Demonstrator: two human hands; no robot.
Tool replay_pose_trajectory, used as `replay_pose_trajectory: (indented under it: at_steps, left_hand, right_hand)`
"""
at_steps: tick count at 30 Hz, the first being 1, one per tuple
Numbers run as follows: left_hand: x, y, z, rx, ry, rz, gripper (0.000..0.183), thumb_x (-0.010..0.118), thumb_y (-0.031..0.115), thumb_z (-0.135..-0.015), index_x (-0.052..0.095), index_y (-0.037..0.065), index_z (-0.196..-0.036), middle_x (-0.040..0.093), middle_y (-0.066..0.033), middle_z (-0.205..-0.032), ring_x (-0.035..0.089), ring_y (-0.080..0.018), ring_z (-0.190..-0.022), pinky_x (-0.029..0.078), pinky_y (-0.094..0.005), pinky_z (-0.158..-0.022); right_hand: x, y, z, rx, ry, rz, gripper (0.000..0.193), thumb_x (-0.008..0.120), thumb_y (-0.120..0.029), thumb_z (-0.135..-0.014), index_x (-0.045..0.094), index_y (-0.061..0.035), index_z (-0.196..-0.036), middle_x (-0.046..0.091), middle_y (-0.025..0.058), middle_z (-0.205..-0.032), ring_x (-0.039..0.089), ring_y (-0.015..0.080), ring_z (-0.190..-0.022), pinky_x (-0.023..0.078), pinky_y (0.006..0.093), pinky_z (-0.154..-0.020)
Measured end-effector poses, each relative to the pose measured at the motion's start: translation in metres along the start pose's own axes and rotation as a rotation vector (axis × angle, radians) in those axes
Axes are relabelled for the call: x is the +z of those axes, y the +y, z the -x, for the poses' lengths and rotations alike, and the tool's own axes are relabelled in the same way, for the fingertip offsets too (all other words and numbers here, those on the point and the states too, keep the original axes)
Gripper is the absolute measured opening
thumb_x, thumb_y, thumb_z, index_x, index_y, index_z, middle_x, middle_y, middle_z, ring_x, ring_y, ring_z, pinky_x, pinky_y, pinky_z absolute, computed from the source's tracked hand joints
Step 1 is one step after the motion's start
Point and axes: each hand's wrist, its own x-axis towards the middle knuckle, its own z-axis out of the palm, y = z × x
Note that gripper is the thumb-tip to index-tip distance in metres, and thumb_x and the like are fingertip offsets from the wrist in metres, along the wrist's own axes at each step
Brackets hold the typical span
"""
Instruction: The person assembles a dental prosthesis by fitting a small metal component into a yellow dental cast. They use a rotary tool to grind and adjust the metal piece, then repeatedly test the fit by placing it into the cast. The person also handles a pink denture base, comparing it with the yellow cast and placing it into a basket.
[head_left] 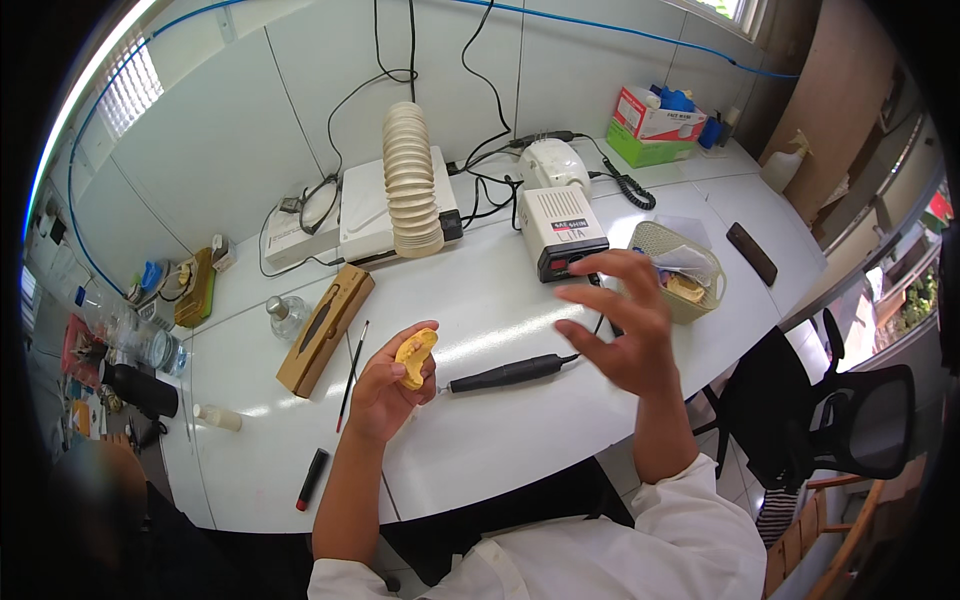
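Between the thumb and fingers of my left hand (382, 397) is a yellow dental cast (415, 358), curved like an arch and held above the table. My right hand (628, 325) is raised to the right with its fingers apart and nothing in them. Below and between the hands lies a black rotary handpiece (507, 374), its tip pointing left toward my left hand. A cream control box (562, 230) with a dark front panel stands beyond my right hand. Just left of my left hand rests a thin brush (354, 372).
A brown cardboard box (325, 330), a glass jar (287, 317) and a black marker (312, 479) lie to the left. Centre back, a ribbed hose (411, 180) stands up. A basket (712, 300) holding another cast and a phone (752, 253) are at right; a black chair (840, 410) stands beyond the edge.
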Motion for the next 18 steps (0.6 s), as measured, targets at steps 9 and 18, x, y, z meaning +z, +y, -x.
replay_pose_trajectory:
  at_steps: [9,18]
  left_hand:
    - [-0.005,0.000,-0.005,0.043,0.045,0.052,0.066,0.053,0.024,-0.081,0.043,-0.004,-0.140,0.053,-0.0062,-0.085,0.046,-0.0149,-0.064,0.038,-0.0282,-0.062]
    - [-0.022,-0.001,-0.002,0.099,0.133,0.080,0.063,0.056,0.023,-0.082,0.046,0.000,-0.140,0.056,-0.0068,-0.086,0.050,-0.0155,-0.063,0.042,-0.0288,-0.063]
  right_hand:
    - [-0.071,0.109,0.143,0.792,0.210,0.244,0.035,0.082,-0.007,-0.074,0.064,-0.0015,-0.103,0.055,0.0205,-0.128,0.056,0.0392,-0.121,0.056,0.0458,-0.094]
    - [-0.041,0.087,0.149,0.583,0.357,0.299,0.031,0.086,-0.006,-0.071,0.061,-0.0002,-0.088,0.057,0.0240,-0.130,0.066,0.0376,-0.108,0.063,0.0385,-0.077]
